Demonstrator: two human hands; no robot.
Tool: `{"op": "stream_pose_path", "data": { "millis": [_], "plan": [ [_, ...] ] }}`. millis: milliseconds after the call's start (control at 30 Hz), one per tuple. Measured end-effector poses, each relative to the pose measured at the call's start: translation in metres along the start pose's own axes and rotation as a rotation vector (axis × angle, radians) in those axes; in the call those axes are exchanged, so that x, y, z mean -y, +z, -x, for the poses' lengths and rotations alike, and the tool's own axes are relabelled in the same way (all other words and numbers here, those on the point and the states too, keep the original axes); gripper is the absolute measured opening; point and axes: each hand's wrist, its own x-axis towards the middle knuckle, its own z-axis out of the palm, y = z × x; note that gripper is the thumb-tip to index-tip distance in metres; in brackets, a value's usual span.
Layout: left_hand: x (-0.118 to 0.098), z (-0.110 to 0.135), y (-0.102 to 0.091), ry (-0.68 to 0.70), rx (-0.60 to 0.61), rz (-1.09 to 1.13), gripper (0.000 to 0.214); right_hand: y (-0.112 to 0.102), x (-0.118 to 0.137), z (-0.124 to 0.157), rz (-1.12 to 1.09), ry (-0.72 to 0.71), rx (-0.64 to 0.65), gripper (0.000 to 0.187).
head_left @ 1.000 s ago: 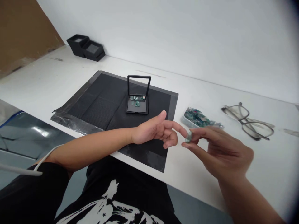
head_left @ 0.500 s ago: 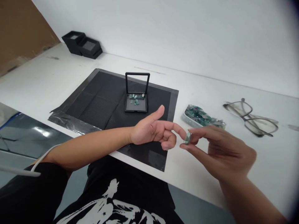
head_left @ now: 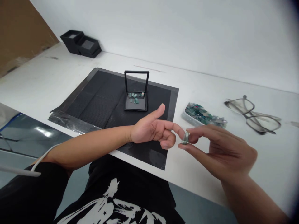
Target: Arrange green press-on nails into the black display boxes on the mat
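Observation:
Between the thumb and index finger of my right hand (head_left: 224,149) is a small polished green stone (head_left: 185,138). My left hand (head_left: 156,130) is turned palm up, thumb raised and index finger stretched out so that its tip meets the stone; its other fingers are curled loosely. Beyond my left hand, an open black display case (head_left: 136,106) stands on a black mat (head_left: 88,96), its framed lid upright. Several green stones (head_left: 135,100) lie inside the case. To the right, a clear tray (head_left: 191,119) is heaped with green stone pieces (head_left: 202,113).
A pair of eyeglasses (head_left: 253,115) lies at the right on the white table (head_left: 203,85). Black boxes (head_left: 81,43) are stacked at the back left against the wall. The table's front edge runs just below my hands.
The stone has turned slightly in my right fingers, showing another face. My left hand is nearly still, its index finger remaining at the stone. The view has shifted a little.

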Motion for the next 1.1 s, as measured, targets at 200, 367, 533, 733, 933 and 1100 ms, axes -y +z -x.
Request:
{"op": "stream_pose_path", "data": {
  "millis": [200, 367, 533, 733, 933, 1100],
  "plan": [
    [-0.002, 0.000, -0.001, 0.039, -0.023, -0.009, 0.090, 0.000, 0.000, 0.000, 0.014, 0.014, -0.004, 0.046],
    [0.000, -0.001, 0.002, -0.093, -0.018, -0.102, 0.075, 0.001, -0.001, -0.001, 0.002, 0.014, 0.005, 0.043],
    [0.002, -0.003, 0.000, -0.078, -0.036, -0.144, 0.071, 0.002, -0.004, 0.000, 0.002, 0.030, 0.036, 0.043],
    [-0.006, 0.001, 0.006, 0.082, -0.239, -0.543, 0.073, 0.001, -0.012, 0.001, 0.054, 0.056, 0.040, 0.037],
    [-0.047, 0.042, 0.003, 0.312, -0.411, -1.829, 0.047, 0.002, -0.019, 0.002, 0.111, 0.050, 0.056, 0.036],
    [-0.067, 0.093, -0.033, 0.236, -0.564, -2.200, 0.041, 0.005, -0.021, 0.000, 0.145, 0.023, 0.091, 0.033]
  ]
}}
